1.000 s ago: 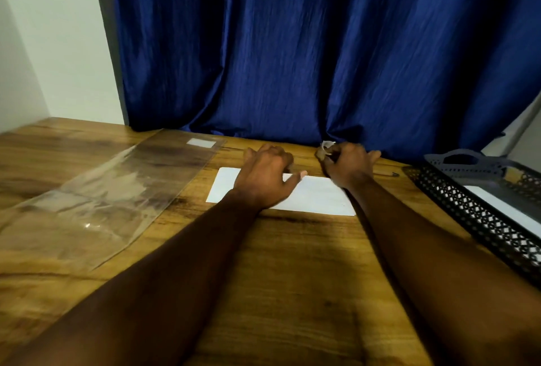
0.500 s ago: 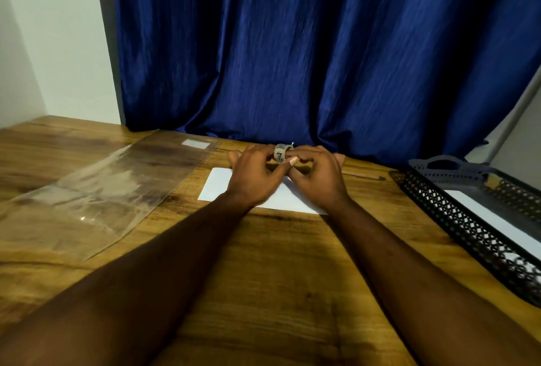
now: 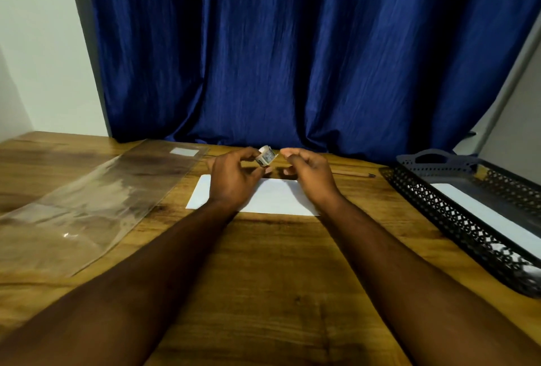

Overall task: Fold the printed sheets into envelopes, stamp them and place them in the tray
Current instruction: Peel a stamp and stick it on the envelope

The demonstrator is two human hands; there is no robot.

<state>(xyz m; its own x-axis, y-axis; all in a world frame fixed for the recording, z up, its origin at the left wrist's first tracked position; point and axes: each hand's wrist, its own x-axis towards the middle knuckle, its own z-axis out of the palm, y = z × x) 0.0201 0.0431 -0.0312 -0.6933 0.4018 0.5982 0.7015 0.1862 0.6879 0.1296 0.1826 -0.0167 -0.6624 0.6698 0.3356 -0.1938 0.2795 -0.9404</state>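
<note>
Far left of the frame, a clear plastic sleeve [image 3: 96, 198] lies flat on the brown wooden table [image 3: 263, 278], running from the lower left up towards the deep blue curtain [image 3: 292, 58].

On to the centre, where a white rectangular envelope [image 3: 275, 198] lies flat, long axis running left to right, its far edge facing the curtain. The left hand [image 3: 234, 178] hovers over its left half with fingers curled, pinching a small white roll of stamps [image 3: 266, 156] at the fingertips. The roll is up off the table, above the envelope's far edge and tilted; which way it faces is too small to tell.

Just right of it is the right hand [image 3: 310, 174], fingers loosely curled, thumb and forefinger parted, nothing visibly between them.

Beyond it a brown pencil [image 3: 351, 173] lies left to right. Far right, a black mesh tray [image 3: 456, 219] runs diagonally, with a white envelope [image 3: 491, 216] flat inside it.
</note>
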